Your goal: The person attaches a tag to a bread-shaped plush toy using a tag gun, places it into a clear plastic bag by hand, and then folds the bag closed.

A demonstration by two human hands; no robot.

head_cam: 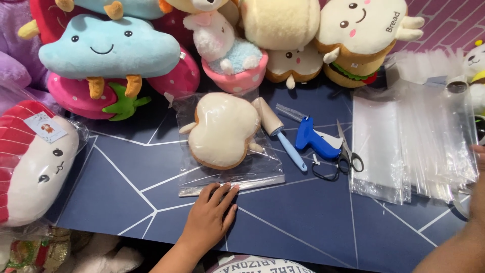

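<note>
A: Biggest first? Dark blue mat [303, 222] with white crack-like lines, covering the whole work surface. Purple brick-pattern wall [449, 20] at top right.

B: Then the plush pile along the far edge. Blue cloud plush [108, 48] on top of a pink strawberry plush [76, 96]. Bread-faced burger plush [361, 35] at right. At far left, a red-and-white plush [35, 162] sealed in a clear bag.

A: Right side: stack of clear plastic bags [414, 141], spread flat, overlapping.

B: Centre: cream toast plush [222, 130] lying inside a clear bag [252, 172], open end toward the near edge.

A: Hands?

B: Left hand [209, 212] flat on the mat, fingers together and stretched out, fingertips [222, 188] pressing the bag's near edge. Gripping nothing. Right hand [479, 156] barely in view at the right border, touching the bag stack; can't tell how open.

A: Small stuff, between plush and stack?

B: Lint roller [275, 129] with pale blue handle, just beside the bagged toast. Blue tagging gun [313, 139] next to it. Scissors [346, 151] with black handles, blades pointing away, touching the gun's side.
</note>
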